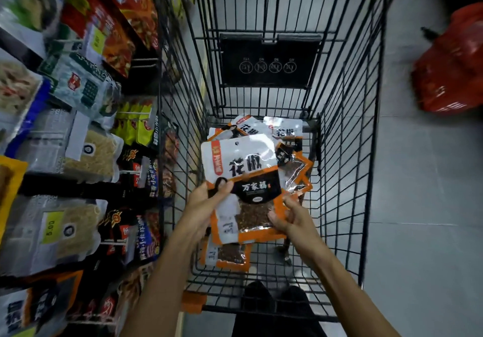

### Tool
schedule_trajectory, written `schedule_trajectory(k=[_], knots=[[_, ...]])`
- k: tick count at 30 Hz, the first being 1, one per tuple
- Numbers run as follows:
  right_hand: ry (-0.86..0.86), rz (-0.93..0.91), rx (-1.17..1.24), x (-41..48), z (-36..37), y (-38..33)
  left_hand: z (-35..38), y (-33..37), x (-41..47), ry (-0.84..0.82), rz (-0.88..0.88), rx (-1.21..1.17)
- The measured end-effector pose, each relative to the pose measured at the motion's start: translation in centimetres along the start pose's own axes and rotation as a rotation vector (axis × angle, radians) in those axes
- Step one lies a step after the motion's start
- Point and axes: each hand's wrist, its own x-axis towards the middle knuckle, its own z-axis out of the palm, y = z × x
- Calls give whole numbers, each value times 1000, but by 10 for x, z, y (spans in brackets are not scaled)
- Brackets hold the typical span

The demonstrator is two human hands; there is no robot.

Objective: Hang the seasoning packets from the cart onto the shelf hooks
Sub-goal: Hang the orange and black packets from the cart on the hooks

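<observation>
Both forearms are reaching over the near rim of the cart (339, 180); inside it the left hand (206, 203) is gripping the left edge of a seasoning packet (243, 164), thumb pressing on its front, while the right hand (292, 216) is curling narrowly around the lower right corner; whether one packet or a small stack is being held I cannot tell. The packet is hovering above the cart floor, tilting towards the cart's far end; more packets (264, 127) are lying loose beneath and beyond it. Left of the cart, the shelf hooks (130, 172) are poking out between crowded hanging goods (86, 154); right of the cart a red bag (452, 67) is sitting on the floor. The glossy film is looking slippery, so a corner grip is risking a drop back into the cart; lifting sideways is risking a snag on the cart's wire wall; and the hands are gripping the end nearest the person, so the far edge is likely needing a turn and regrip before threading.
</observation>
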Motion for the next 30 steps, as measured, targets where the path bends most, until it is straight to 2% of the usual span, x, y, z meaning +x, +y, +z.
schedule_trajectory(k=[2,5,7,8,11,13,17,20,22,26,30], knots=[[-53,40,35,8,-2,7,-9,-7,12,-24,-53,-104],[-145,94,66,26,-10,15,-15,-17,28,-21,-118,-103],[-122,132,79,44,-18,20,-15,-23,38,11,-146,-94],[-55,133,59,56,-23,23,-14,-26,44,46,-156,-84],[321,57,-192,107,-43,35,-15,-35,60,150,-156,-58],[470,11,-407,143,-58,41,-18,-41,72,218,-133,-62],[438,-52,-810,204,-82,50,-21,-52,97,315,-113,-86],[370,-10,-1061,227,-90,59,-22,-58,111,314,-105,-129],[370,-13,-1124,234,-91,63,-24,-60,116,309,-95,-159],[509,-20,-1307,228,-85,53,-28,-63,117,285,-85,-157],[574,58,-1255,208,-75,31,-27,-57,104,279,-99,-177]])
